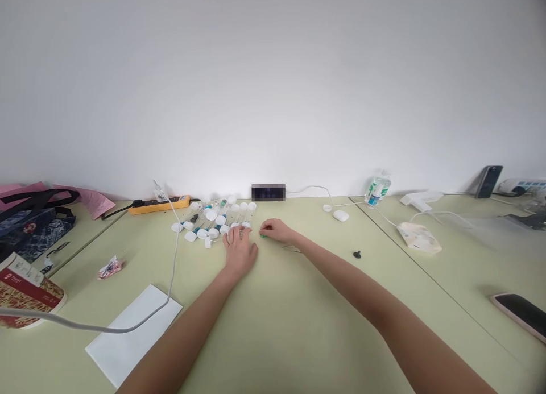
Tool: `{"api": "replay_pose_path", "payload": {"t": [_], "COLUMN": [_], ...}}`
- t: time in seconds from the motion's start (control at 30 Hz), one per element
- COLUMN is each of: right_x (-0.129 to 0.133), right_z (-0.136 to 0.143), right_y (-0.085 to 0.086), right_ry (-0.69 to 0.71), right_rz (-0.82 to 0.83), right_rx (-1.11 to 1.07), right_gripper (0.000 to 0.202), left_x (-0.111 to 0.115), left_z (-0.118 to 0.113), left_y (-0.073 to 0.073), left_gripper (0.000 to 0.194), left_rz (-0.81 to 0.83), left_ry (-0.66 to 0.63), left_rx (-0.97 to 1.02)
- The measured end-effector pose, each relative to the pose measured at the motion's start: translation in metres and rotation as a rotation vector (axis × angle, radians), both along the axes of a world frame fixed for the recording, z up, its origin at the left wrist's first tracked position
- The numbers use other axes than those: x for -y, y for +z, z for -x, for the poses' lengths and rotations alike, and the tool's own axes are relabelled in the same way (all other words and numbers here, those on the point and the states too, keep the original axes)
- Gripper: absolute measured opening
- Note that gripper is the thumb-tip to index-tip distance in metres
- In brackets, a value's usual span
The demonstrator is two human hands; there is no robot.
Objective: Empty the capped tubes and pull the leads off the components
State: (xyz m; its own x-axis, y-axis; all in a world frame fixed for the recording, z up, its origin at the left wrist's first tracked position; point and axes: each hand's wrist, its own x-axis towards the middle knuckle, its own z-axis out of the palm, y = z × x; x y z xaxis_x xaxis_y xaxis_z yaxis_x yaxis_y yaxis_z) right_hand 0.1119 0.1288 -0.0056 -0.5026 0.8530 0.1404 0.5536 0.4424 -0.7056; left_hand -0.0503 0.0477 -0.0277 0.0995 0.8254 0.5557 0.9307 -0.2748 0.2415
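Note:
My left hand (239,247) lies with its fingers spread at the right end of a cluster of small white-capped pieces (211,214), some with blue parts and thin stems. To its right, my right hand (275,230) is closed in a pinch on a small green piece (263,236) at the tabletop; its exact shape is too small to tell. Thin wire-like strands (292,248) lie beneath my right wrist. A small white block (208,242) rests left of my left hand.
A yellow power strip (158,205) stands by the wall. White paper (134,334) and a red food tub (29,289) are at left. At right are a black knob (357,254), a white earbud case (340,215), a bottle (377,190) and a phone (522,314).

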Motion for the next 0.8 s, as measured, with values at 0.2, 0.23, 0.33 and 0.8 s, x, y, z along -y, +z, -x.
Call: {"api": "replay_pose_path", "payload": {"t": [0.2,0.23,0.33,0.8], "right_x": [0.036,0.039,0.043,0.067], "right_z": [-0.028,-0.029,-0.031,-0.096], "right_y": [0.004,0.005,0.008,0.003], "right_ry": [0.016,0.014,0.013,-0.302], "right_rz": [0.064,0.076,0.119,0.034], "right_rx": [-0.028,-0.034,-0.059,-0.177], "right_gripper": [0.018,0.018,0.021,0.030], "left_x": [0.000,0.001,0.002,0.022], "left_z": [0.000,0.000,0.000,-0.017], "left_y": [0.000,0.000,0.001,0.012], "left_gripper": [0.034,0.034,0.034,0.032], "left_rz": [0.022,0.027,0.029,0.024], "left_ry": [-0.006,-0.008,-0.011,-0.288], "left_rx": [0.011,0.011,0.010,-0.065]}}
